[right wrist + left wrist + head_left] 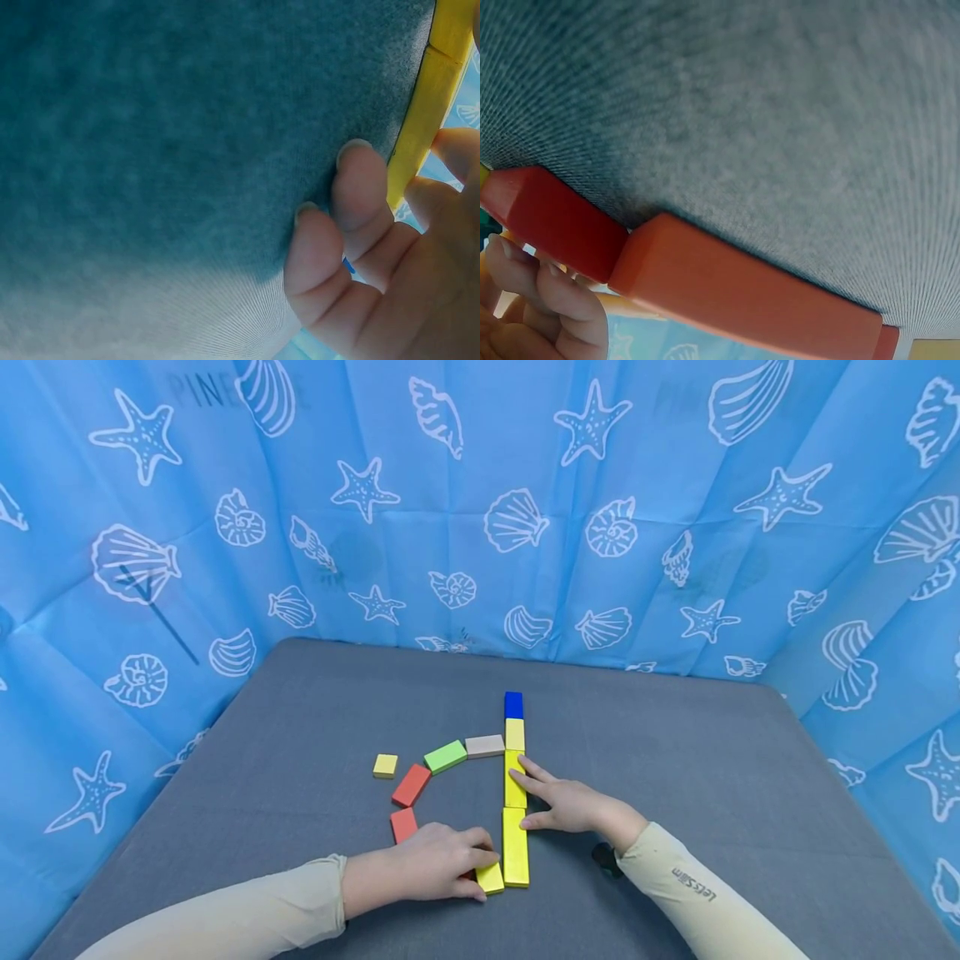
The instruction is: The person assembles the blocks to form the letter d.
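My left hand (435, 864) pinches a small yellow block (491, 879) between thumb and fingers, at the foot of a straight column. That column holds a long yellow block (515, 856), a second long yellow block (512, 789), a pale yellow block (514, 735) and a blue block (513, 705). From its right side my right hand (573, 806) touches the long blocks with spread fingers. Curving left from the column are a pinkish-grey block (484, 746), a green block (446, 757) and red blocks (412, 786). The left wrist view shows a dark red block (555, 225) beside that hand's fingers.
A loose yellow square block (386, 766) lies outside the curve on the left. Next to the right sleeve sits a small dark object (606, 860). Grey cloth covers the table (675, 735), and a blue shell-print curtain (480, 560) stands behind and at the sides.
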{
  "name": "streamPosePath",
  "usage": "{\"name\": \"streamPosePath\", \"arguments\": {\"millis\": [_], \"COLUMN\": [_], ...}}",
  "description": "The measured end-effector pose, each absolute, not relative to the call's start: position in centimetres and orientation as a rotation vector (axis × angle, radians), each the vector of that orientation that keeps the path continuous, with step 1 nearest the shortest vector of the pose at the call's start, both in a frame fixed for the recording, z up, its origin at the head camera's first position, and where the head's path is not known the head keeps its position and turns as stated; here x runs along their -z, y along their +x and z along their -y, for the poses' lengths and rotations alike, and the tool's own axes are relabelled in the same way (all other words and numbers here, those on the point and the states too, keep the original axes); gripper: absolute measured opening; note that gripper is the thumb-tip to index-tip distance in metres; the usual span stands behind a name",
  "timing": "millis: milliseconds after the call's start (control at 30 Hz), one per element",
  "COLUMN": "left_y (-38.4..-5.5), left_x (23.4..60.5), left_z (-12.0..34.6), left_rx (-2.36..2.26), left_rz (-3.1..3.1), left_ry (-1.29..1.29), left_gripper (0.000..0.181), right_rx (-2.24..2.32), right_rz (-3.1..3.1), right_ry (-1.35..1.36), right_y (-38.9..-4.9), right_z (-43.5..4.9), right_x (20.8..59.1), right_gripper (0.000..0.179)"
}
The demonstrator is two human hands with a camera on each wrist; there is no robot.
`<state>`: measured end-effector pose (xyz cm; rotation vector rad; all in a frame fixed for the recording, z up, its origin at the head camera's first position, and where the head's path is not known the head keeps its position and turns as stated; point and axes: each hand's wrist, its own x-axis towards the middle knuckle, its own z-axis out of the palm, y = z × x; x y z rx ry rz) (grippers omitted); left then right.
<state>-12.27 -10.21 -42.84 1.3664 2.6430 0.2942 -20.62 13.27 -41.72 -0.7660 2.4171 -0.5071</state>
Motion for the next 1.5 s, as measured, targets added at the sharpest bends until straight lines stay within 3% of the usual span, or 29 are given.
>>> {"name": "streamPosePath", "arguments": {"millis": [700, 1100, 1500], "left_y": [-12.6, -12.1, -12.3], "left_x": [41.7, 41.8, 41.8], "left_z": [11.8, 12.2, 12.9], "left_rx": [-0.220, -0.179, -0.222], "left_rz": [-2.663, -2.620, -2.608], "left_ry": [1.305, 1.288, 1.326], "left_gripper": [0.050, 0.035, 0.043], "right_rx": [0.514, 0.508, 0.486], "right_rz": [-2.407, -2.408, -2.417], "right_ry": [-0.775, -0.763, -0.753], "right_y": [-20.6, -20.7, -20.8], "right_z": [-13.3, -13.3, -13.2], "right_x": [41.7, 41.7, 42.0], "right_gripper": [0.077, 0.077, 0.078]}}
